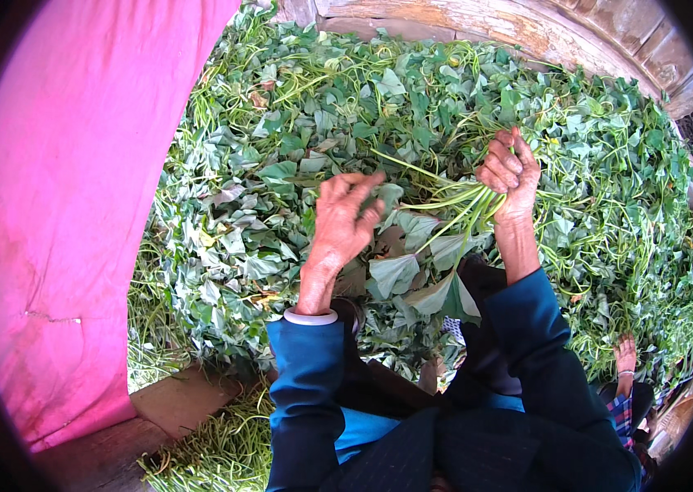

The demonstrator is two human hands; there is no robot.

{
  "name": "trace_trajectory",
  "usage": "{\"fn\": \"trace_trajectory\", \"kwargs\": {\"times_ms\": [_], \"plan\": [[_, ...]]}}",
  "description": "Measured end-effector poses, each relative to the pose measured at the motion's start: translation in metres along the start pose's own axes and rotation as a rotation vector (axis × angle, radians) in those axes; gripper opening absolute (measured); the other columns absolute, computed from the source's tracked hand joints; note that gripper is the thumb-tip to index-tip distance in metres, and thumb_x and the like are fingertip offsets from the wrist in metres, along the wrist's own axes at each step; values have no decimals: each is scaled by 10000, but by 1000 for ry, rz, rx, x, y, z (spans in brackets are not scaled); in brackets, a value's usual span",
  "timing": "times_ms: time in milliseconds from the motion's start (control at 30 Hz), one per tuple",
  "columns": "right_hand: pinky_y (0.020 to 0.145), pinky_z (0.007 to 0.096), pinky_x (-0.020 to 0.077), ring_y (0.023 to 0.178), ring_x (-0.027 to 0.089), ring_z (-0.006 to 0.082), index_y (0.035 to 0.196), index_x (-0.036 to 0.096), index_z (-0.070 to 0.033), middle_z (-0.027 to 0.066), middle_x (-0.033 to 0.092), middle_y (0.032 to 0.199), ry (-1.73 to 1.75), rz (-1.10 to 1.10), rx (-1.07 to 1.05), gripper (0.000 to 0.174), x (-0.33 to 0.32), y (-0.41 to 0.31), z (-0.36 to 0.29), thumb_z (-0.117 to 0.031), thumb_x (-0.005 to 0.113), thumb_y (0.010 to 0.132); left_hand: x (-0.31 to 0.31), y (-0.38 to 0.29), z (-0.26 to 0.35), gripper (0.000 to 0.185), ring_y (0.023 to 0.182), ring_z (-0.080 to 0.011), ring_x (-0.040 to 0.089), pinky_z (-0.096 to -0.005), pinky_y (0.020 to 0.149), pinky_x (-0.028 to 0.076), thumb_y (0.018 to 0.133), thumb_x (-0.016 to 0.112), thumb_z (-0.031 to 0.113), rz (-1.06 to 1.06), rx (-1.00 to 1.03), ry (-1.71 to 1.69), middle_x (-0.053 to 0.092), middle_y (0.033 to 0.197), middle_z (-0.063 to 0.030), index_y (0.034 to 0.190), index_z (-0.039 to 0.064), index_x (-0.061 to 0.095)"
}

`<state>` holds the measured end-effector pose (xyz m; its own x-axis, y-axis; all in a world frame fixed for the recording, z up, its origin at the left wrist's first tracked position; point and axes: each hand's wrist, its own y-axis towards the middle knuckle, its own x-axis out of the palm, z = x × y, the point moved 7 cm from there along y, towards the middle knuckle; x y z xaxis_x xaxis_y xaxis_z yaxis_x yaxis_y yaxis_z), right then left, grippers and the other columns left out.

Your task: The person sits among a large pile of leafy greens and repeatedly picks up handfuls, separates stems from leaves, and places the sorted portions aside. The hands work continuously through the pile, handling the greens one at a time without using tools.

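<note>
My right hand (509, 172) is closed around a bunch of long green leaf stalks (466, 200), which look like sweet potato greens. The broad leaves (396, 273) of this bunch hang down towards my legs, undersides partly showing. To its left, my left hand (346, 215), slightly blurred, is raised with thumb and fingers apart and nothing visible between them. A white bangle (311, 317) circles that wrist. Beneath both hands spreads a thick heap of cut green leaves and stalks (346, 92).
Pink cloth (70, 184) hangs along the left side. Weathered wood (445, 15) borders the heap at the back. Stripped-looking stalks (211, 452) lie at lower left beside a wooden board (186, 396). Another person's hand (626, 357) rests by the heap at lower right, near a plaid sleeve (620, 415).
</note>
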<state>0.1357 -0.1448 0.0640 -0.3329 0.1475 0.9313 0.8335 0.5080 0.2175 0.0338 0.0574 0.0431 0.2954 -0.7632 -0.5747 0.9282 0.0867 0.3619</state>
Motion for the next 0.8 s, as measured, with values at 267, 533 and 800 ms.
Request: {"fn": "trace_trajectory", "kwargs": {"times_ms": [267, 533, 800], "plan": [[328, 222, 264, 347, 274, 47, 817, 512, -67, -63, 352, 504, 93, -33, -31, 247, -3, -1, -7, -247, 408, 949, 29, -5, 14, 173, 983, -289, 517, -381, 854, 403, 770, 594, 71, -239, 116, -234, 604, 981, -96, 937, 31, 611], [326, 220, 255, 344, 262, 46, 822, 512, -68, -64, 354, 508, 49, -29, -25, 232, 0, -2, -6, -240, 414, 945, 25, -2, 14, 128, 707, -280, 583, -354, 643, 468, 755, 537, -37, -182, 10, -372, 618, 768, -115, 866, -2, 590], [320, 217, 250, 348, 253, 40, 842, 495, -64, -66, 333, 513, -54, -62, 64, 159, 7, -1, 12, -190, 441, 922, 19, -2, 0, 185, 619, -193, 567, -274, 607, 453, 746, 478, -76, -6, -87, -213, 603, 686, -72, 821, 19, 617]]}}
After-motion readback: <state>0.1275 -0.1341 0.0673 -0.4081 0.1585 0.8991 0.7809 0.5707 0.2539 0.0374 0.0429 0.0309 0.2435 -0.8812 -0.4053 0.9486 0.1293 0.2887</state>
